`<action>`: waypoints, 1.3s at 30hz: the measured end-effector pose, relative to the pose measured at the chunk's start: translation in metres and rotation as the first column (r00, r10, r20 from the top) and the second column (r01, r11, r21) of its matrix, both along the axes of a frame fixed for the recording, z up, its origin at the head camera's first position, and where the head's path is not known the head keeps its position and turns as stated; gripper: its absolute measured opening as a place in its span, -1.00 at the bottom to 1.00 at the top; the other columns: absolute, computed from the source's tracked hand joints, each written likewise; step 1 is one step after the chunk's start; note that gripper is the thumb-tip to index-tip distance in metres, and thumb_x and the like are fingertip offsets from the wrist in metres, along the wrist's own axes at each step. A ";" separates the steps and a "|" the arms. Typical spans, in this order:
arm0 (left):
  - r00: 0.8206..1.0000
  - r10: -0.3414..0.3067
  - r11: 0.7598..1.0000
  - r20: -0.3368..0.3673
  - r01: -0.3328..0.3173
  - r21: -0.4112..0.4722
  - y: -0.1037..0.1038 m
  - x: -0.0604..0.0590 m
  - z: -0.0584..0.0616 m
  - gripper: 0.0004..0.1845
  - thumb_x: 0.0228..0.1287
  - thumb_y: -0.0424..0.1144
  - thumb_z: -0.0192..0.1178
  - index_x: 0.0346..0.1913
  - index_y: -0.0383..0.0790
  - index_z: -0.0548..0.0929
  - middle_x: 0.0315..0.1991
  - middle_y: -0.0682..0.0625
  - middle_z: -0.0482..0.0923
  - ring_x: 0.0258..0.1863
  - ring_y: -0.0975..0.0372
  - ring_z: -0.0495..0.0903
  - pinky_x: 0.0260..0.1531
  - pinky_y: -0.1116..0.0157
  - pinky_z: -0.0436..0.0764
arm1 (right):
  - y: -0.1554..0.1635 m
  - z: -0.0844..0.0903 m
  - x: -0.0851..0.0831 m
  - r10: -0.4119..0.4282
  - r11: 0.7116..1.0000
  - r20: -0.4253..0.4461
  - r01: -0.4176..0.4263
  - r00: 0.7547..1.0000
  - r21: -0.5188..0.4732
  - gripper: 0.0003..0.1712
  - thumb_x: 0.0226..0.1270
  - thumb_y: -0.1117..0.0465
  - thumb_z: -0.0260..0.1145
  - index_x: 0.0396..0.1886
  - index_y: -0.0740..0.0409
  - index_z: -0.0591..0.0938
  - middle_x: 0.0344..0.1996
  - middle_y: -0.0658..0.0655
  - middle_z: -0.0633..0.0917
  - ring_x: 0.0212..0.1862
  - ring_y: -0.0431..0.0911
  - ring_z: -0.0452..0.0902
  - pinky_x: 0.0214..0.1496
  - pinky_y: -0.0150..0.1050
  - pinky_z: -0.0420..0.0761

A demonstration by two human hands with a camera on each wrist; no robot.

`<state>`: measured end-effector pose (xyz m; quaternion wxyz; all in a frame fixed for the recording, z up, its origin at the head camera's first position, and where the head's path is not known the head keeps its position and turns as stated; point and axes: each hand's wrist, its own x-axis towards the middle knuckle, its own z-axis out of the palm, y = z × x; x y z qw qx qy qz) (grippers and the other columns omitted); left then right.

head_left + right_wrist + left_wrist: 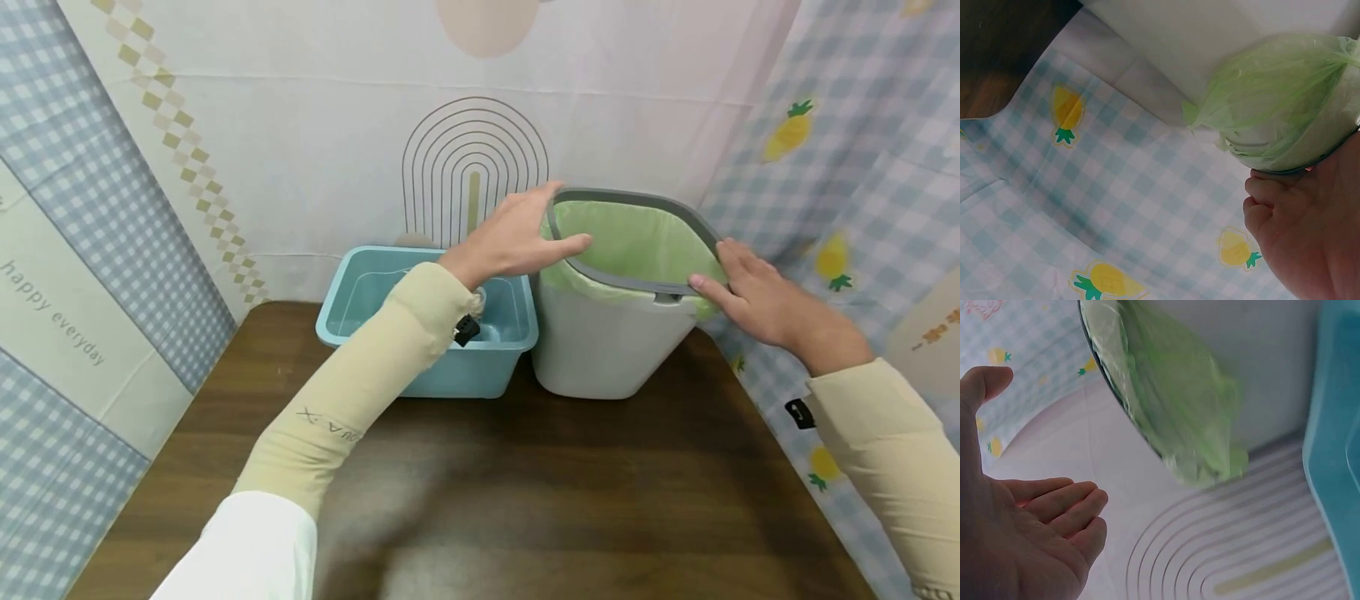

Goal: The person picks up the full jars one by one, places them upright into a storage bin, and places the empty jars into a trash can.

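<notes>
A pale grey bin (pixel 600 350) stands tilted at the back of the table, with a green liner (pixel 637 242) held under a dark grey rim ring (pixel 622 197). My left hand (pixel 517 237) hovers at the ring's left corner, fingers straight and reaching over the liner. In the left wrist view that hand (pixel 1041 531) is open-palmed and holds nothing, apart from the liner (pixel 1179 406). My right hand (pixel 757 296) rests on the ring's right front corner with its fingers laid along it. In the right wrist view its fingertips (pixel 1263 187) touch the ring just below the bunched liner (pixel 1279 94).
A light blue tub (pixel 450 379) stands directly left of the bin, under my left forearm, with something small inside. The dark wooden table (pixel 562 500) stretches toward me. Patterned cloth walls close in on the left, back and right (pixel 862 167).
</notes>
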<state>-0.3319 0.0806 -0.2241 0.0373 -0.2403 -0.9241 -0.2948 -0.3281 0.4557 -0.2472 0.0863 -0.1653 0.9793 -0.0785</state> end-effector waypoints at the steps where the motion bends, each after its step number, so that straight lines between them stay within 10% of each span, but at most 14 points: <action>1: 1.000 0.005 1.000 0.000 -0.005 -0.016 -0.004 0.001 0.001 0.01 0.45 0.37 0.09 0.74 -0.08 0.01 0.72 0.04 0.08 0.72 0.18 0.06 0.69 0.21 0.15 | 0.000 0.000 -0.001 0.000 1.000 0.001 0.000 1.000 0.001 0.05 0.72 -0.33 -0.27 0.69 0.31 -0.44 0.66 0.42 -0.49 0.68 0.43 -0.56 0.62 0.51 -0.29; 19: 0.995 0.032 0.972 -0.097 -0.053 -0.228 -0.062 0.026 0.013 0.08 0.51 0.38 -0.04 0.74 -0.22 -0.22 0.77 -0.06 -0.25 0.77 0.09 -0.21 0.75 0.16 -0.16 | 0.006 0.001 -0.005 0.011 1.000 -0.003 -0.011 1.000 -0.012 0.03 0.73 -0.31 -0.29 0.68 0.34 -0.44 0.66 0.44 -0.50 0.68 0.44 -0.57 0.62 0.52 -0.31; 39: 0.987 0.079 0.924 -0.137 -0.124 -0.361 -0.141 0.037 -0.054 0.08 0.52 0.34 0.01 0.73 -0.29 -0.18 0.77 -0.19 -0.25 0.77 -0.05 -0.22 0.75 -0.07 -0.18 | 0.009 0.001 -0.005 0.005 1.000 -0.012 -0.006 1.000 -0.021 0.03 0.74 -0.30 -0.28 0.68 0.36 -0.43 0.65 0.47 -0.48 0.68 0.44 -0.57 0.61 0.54 -0.29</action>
